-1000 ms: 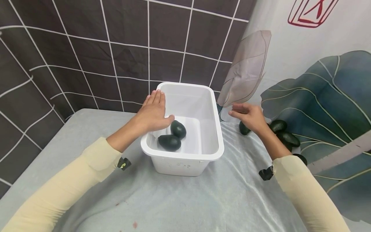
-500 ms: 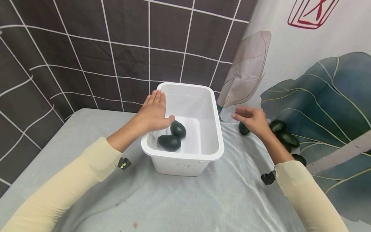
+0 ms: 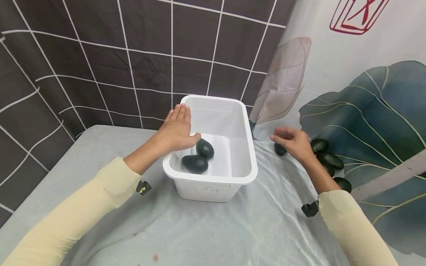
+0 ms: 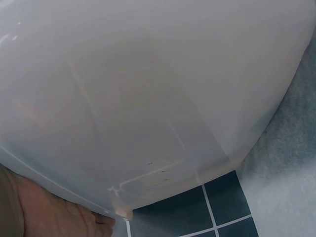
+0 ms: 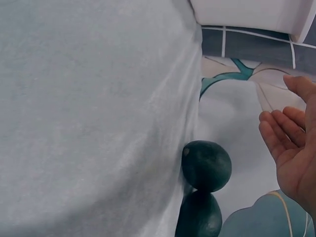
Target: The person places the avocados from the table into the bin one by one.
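"Bracing the tub (image 3: pixel 209 190), by my reading. Left hand (image 3: pixel 175 132) flat along its left rim, fingers straight, thumb over the inside. Any grip?"

"None seen. Fingers curled round nothing. Purpose probably steadying; a light tub could have slid on that cloth (image 3: pixel 199 236)."

"Right hand (image 3: pixel 294 144)?"

"Out to the right, by the lone fruit (image 3: pixel 280 149). Fingers half bent, thumb apart from them, palm bare in the wrist view. Held nothing."

"Touching that fruit?"

"Could not tell from the head view; the hand partly covered it. Wrist view showed clear space between the fingers and two dark fruits (image 5: pixel 206 166)."

"Why the half-bent shape?"

"Likely readiness. Something smooth and rounded would have wanted a wide, cupped hold."

"Other positions?"

"Pair of fruits (image 3: pixel 195 163) inside the tub, near left, side by side, apparently touching. Bunch (image 3: pixel 331 161) beyond the right hand, close against the printed drape (image 3: pixel 382 103). Perhaps grouped there to curb rolling and stay within reach."
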The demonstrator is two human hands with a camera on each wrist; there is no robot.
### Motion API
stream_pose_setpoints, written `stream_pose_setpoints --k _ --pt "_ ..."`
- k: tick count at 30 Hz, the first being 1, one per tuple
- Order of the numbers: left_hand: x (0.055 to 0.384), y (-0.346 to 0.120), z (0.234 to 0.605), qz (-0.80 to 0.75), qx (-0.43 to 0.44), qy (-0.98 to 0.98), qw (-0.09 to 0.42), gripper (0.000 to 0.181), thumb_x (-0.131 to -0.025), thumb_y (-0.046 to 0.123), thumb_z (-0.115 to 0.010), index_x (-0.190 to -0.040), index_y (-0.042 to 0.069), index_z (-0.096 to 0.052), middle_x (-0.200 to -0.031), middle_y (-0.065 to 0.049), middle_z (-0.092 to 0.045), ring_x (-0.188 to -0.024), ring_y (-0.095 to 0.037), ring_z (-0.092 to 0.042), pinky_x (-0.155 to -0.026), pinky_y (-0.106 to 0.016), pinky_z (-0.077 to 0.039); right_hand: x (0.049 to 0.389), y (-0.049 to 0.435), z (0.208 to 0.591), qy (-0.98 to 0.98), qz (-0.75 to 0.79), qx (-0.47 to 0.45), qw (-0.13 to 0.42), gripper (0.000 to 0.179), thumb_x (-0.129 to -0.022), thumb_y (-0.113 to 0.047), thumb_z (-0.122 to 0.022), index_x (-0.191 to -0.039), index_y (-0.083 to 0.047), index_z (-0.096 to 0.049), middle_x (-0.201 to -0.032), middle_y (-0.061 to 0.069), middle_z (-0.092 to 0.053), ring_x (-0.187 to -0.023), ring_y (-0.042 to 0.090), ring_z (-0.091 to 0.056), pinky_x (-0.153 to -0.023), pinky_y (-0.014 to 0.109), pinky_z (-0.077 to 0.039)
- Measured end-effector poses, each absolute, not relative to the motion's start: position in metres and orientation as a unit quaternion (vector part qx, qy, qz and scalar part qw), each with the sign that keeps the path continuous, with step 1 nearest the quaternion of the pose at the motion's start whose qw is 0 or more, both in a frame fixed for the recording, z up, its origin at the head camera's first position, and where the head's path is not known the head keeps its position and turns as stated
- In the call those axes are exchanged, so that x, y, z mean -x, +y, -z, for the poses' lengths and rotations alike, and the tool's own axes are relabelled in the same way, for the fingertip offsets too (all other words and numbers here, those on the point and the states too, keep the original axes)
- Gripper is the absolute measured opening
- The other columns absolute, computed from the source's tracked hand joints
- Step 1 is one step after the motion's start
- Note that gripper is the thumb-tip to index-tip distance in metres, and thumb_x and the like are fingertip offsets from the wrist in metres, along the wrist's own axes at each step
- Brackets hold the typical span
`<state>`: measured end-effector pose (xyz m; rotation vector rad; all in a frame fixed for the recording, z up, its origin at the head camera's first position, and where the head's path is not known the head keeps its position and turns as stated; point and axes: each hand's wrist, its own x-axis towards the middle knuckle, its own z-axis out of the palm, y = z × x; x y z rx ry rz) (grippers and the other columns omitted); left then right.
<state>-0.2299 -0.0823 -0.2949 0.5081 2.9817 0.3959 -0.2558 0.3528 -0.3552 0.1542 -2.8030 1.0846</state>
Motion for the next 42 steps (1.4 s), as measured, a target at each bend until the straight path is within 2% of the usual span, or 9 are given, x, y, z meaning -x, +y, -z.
stream_pose_setpoints --k 6,10,13,16,23,26,30,36,42 --pt "0.233 -0.084 0.298 -0.13 -0.165 0.977 0.047 0.102 -0.109 0.051 -0.046 -0.176 -0.012 -0.002 -0.188 -0.031 0.007 -0.178 -0.046 0.007 -0.147 -0.056 0.001 0.252 0.355 0.36 -0.928 -0.364 -0.042 0.065 0.065 -0.105 -0.049 -0.079 -0.151 -0.003 -0.071 -0.15 0.02 -0.074 -0.135 0.037 -0.074 -0.084 0.003 -0.049" --pt "0.234 -0.084 0.298 -0.132 -0.165 0.976 0.048 0.102 -0.109 0.051 -0.046 -0.176 -0.012 -0.002 -0.188 -0.03 0.007 -0.178 -0.045 0.008 -0.147 -0.056 0.001 0.249 0.359 0.361 -0.931 -0.355 -0.034 0.074 0.066 -0.104 -0.052 -0.08 -0.15 -0.006 -0.072 -0.149 0.018 -0.076 -0.119 0.01 -0.077 -0.085 0.005 -0.049" --pt "0.233 -0.084 0.298 -0.133 -0.165 0.976 0.048 0.102 -0.109 0.051 -0.046 -0.176 -0.011 -0.002 -0.188 -0.03 0.007 -0.178 -0.045 0.007 -0.147 -0.056 0.001 0.245 0.361 0.361 -0.93 -0.357 -0.024 0.077 0.067 -0.104 -0.055 -0.08 -0.15 -0.008 -0.073 -0.148 0.016 -0.077 -0.107 -0.013 -0.066 -0.087 0.006 -0.049" --pt "0.233 -0.083 0.297 -0.135 -0.166 0.976 0.047 0.103 -0.109 0.052 -0.047 -0.176 -0.011 -0.001 -0.188 -0.03 0.007 -0.178 -0.045 0.007 -0.147 -0.056 0.001 0.241 0.365 0.36 -0.926 -0.369 -0.017 0.079 0.067 -0.104 -0.055 -0.08 -0.15 -0.008 -0.073 -0.148 0.016 -0.077 -0.101 -0.021 -0.061 -0.088 0.006 -0.049" --pt "0.233 -0.084 0.299 -0.139 -0.166 0.975 0.046 0.104 -0.109 0.053 -0.047 -0.176 -0.012 -0.002 -0.188 -0.03 0.007 -0.178 -0.045 0.008 -0.147 -0.056 0.001 0.235 0.376 0.359 -0.917 -0.387 0.003 0.093 0.067 -0.103 -0.054 -0.081 -0.151 -0.008 -0.072 -0.15 0.018 -0.075 -0.1 -0.023 -0.062 -0.083 0.002 -0.051" --pt "0.233 -0.084 0.299 -0.138 -0.168 0.975 0.045 0.104 -0.109 0.053 -0.048 -0.176 -0.012 -0.002 -0.188 -0.031 0.007 -0.178 -0.046 0.008 -0.147 -0.057 0.001 0.233 0.383 0.36 -0.912 -0.399 0.021 0.096 0.07 -0.101 -0.057 -0.082 -0.152 -0.011 -0.072 -0.14 0.003 -0.08 -0.102 -0.022 -0.064 -0.083 0.004 -0.054" --pt "0.233 -0.084 0.298 -0.139 -0.169 0.975 0.046 0.104 -0.109 0.052 -0.048 -0.176 -0.012 -0.002 -0.187 -0.031 0.007 -0.178 -0.046 0.008 -0.147 -0.057 0.001 0.229 0.392 0.362 -0.908 -0.401 0.051 0.109 0.074 -0.098 -0.062 -0.083 -0.153 -0.013 -0.072 -0.127 -0.018 -0.077 -0.104 -0.019 -0.062 -0.082 0.005 -0.054" --pt "0.233 -0.084 0.298 -0.14 -0.169 0.974 0.046 0.103 -0.109 0.052 -0.046 -0.176 -0.013 -0.001 -0.187 -0.032 0.007 -0.178 -0.047 0.007 -0.147 -0.057 0.001 0.223 0.406 0.369 -0.906 -0.395 0.09 0.121 0.075 -0.098 -0.06 -0.084 -0.154 -0.013 -0.071 -0.129 -0.014 -0.077 -0.105 -0.016 -0.061 -0.085 0.005 -0.05" --pt "0.232 -0.083 0.297 -0.144 -0.17 0.974 0.048 0.102 -0.109 0.051 -0.046 -0.175 -0.013 -0.001 -0.187 -0.032 0.007 -0.178 -0.047 0.008 -0.146 -0.058 0.002 0.214 0.421 0.367 -0.907 -0.383 0.136 0.114 0.076 -0.097 -0.063 -0.083 -0.156 -0.015 -0.07 -0.115 -0.028 -0.068 -0.103 -0.013 -0.057 -0.086 0.01 -0.048"
